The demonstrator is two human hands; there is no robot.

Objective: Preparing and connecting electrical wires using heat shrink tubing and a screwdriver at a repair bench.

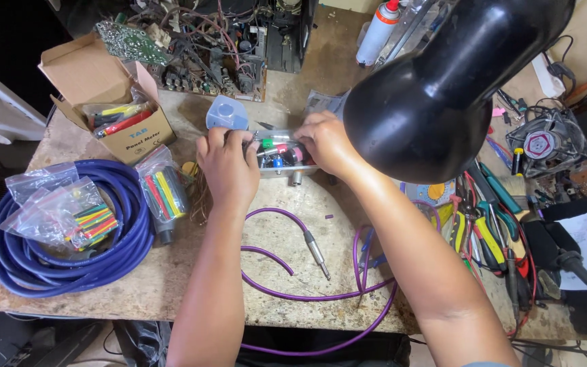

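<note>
we grip the small metal box [287, 163] with both hands: left hand [229, 166] closed on its left end, right hand [327, 143] pinching the wires [276, 146] above.

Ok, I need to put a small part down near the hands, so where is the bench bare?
Bare stone lies between the blue cable coil and the left hand's forearm. A smaller patch sits inside the purple cable loop beside the jack plug. The pliers side on the right is crowded.
</note>
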